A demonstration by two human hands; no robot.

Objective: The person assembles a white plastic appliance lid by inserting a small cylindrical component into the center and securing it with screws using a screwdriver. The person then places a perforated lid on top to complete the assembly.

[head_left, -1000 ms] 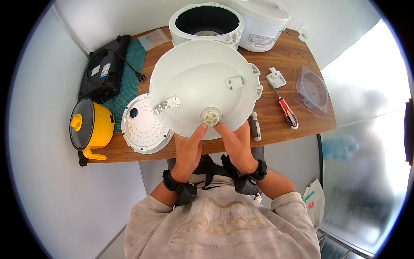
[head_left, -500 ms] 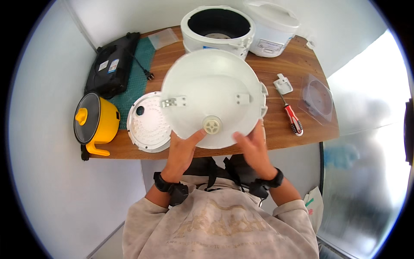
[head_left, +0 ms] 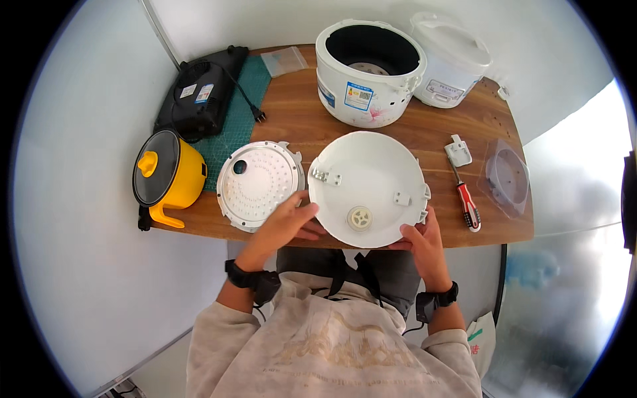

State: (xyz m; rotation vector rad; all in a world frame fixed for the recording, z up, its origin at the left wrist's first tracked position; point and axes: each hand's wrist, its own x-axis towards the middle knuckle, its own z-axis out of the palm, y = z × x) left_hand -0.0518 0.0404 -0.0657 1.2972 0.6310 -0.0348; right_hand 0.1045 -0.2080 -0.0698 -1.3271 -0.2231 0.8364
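Note:
A round white rice cooker lid (head_left: 378, 162) lies inner side up at the table's front edge, between my hands. On its inside are a metal hinge piece, a small white bracket and a round cream vent cap (head_left: 359, 218). My right hand (head_left: 428, 247) grips the lower right rim, thumb on top and fingers beneath. At the left rim, my left hand (head_left: 282, 225) has its thumb against the edge and its fingers partly hidden under it. Just left of the lid lies a perforated silver inner plate (head_left: 262, 182) with one dark round hole.
Behind the lid stands an open white rice cooker body (head_left: 368, 93), beside another white cooker (head_left: 451, 60). A red-handled screwdriver (head_left: 468, 207), a small white part (head_left: 458, 152) and a clear plastic piece (head_left: 507, 178) lie right. Left are a yellow pot (head_left: 179, 176) and a black appliance (head_left: 199, 96).
The lid has come down toward the table and shifted right, uncovering the inner plate and cooker body. My left hand moved from beside the vent cap to the left rim; my right took the lower right rim.

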